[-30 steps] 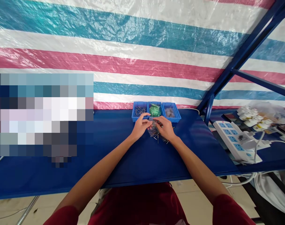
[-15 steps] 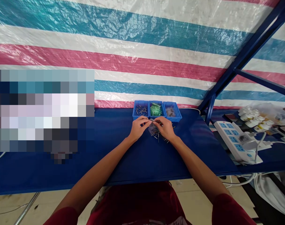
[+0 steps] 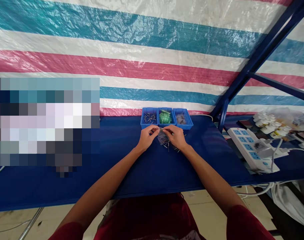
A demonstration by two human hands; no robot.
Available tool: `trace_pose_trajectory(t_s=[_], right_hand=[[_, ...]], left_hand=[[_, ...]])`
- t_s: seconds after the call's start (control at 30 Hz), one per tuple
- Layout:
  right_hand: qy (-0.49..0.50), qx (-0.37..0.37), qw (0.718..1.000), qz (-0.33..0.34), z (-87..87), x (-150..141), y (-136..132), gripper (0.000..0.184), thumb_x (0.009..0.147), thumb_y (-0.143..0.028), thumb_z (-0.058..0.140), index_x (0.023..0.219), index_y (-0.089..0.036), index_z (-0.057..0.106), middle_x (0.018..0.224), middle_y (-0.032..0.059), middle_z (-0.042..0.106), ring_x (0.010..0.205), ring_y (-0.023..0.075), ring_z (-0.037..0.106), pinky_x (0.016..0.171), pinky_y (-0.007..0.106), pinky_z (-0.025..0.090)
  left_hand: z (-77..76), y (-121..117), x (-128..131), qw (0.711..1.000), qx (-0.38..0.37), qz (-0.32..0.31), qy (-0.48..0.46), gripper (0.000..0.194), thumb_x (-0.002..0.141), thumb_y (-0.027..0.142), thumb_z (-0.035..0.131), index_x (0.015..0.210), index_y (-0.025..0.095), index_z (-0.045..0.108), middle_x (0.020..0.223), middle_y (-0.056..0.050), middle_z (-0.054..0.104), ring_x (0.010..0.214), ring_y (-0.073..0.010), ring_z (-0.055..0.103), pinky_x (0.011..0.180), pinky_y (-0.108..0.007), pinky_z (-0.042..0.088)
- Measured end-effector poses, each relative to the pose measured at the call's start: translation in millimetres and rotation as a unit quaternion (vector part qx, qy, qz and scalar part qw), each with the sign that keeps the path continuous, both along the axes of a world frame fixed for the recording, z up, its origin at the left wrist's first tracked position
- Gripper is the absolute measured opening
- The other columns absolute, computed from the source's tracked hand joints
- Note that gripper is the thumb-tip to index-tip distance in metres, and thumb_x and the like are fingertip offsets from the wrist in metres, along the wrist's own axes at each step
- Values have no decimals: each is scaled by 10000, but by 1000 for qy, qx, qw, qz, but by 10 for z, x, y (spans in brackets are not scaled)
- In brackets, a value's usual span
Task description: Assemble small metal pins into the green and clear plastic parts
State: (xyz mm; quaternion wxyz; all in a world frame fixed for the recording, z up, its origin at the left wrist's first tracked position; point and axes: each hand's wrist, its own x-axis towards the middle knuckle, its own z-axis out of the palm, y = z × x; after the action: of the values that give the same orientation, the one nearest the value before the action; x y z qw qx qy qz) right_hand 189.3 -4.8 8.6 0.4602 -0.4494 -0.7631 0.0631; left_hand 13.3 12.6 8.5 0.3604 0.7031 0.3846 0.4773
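At the blue bench (image 3: 204, 160), below three blue trays (image 3: 142, 124), left hand (image 3: 147, 138) and right hand (image 3: 176, 137) slightly further apart than before, fingers (image 3: 157, 130) narrowly pinching what seems a thin metal pin (image 3: 162, 128), above a clear plastic bag (image 3: 163, 139)

I can make out a small clear plastic bag (image 3: 162, 138) lying on the blue tabletop (image 3: 204, 156) between my left hand (image 3: 147, 138) and right hand (image 3: 176, 137), with short loose metal pins (image 3: 172, 149) scattered just below it, too small to identify further.
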Motion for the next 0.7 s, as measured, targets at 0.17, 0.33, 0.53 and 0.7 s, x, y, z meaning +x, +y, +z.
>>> trace_pose_trajectory(t_s=[0.17, 0.33, 0.53, 0.7], right_hand=[[9, 0, 1000, -6, 11, -3, -10, 262, 921, -366, 495, 847, -195, 678, 757, 58, 677, 653, 171, 609, 634, 293, 490], [15, -10, 1000, 4, 48, -8, -34, 248, 935, -318, 459, 946, -204, 678, 838, 67, 697, 749, 189, 638, 703, 313, 513], [21, -11, 998, 63, 76, -7, -60, 325, 938, -194, 369, 1111, -230, 643, 956, 71, 660, 820, 171, 621, 724, 314, 521], [21, -4, 999, 50, 59, -10, -39, 229, 914, -234, 456, 1021, -210, 657, 972, 83, 614, 802, 169, 596, 695, 300, 517]], left_hand=[[-14, -11, 8, 1000, -19, -6, -17, 250, 827, 399, 574, 868, 161, 637, 805, -43, 642, 699, -145, 593, 636, -244, 488], [-19, -37, 23, 999, -30, -14, -35, 402, 818, 375, 611, 1167, 191, 533, 772, -14, 635, 661, -131, 603, 624, -236, 489], [-41, -32, 48, 991, -66, -47, -108, 449, 825, 414, 615, 1174, 199, 433, 698, 18, 586, 530, -99, 547, 527, -220, 461], [-38, -31, 36, 990, -61, -61, -108, 340, 850, 447, 581, 1043, 172, 530, 683, 6, 588, 549, -103, 548, 526, -219, 456]])
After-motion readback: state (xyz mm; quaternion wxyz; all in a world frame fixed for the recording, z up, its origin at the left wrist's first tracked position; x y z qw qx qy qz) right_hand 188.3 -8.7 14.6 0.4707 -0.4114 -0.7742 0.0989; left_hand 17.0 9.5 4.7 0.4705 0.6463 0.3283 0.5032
